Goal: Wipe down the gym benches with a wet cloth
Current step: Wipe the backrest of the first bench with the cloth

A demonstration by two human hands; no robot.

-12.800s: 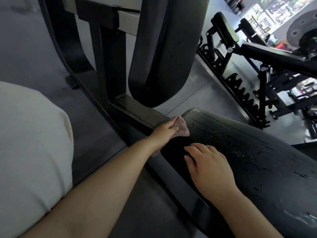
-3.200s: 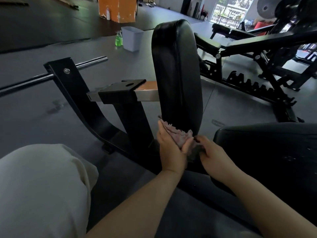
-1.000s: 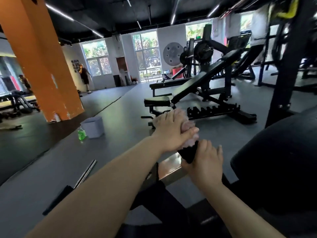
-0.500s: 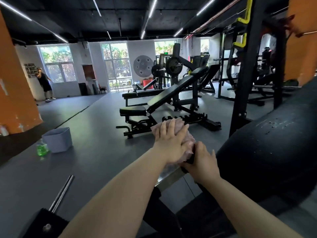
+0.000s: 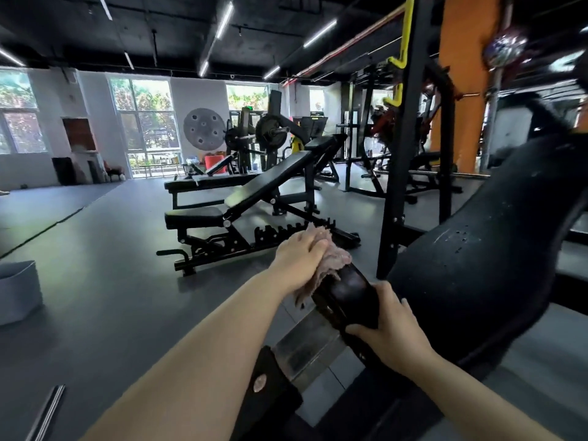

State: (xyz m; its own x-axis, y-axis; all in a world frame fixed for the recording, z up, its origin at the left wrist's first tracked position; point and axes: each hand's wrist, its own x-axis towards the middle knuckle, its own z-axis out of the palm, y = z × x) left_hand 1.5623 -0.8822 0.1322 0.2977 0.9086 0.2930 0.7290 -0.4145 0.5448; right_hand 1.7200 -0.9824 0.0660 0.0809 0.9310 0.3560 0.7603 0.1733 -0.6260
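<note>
Lying under left fingers (image 5: 313, 246): cloth (image 5: 331, 265)

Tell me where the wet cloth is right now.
In the head view, the pink cloth sits centre frame, pressed under the left hand against the top end of the narrow black pad, whose near end the right hand grips.
</note>
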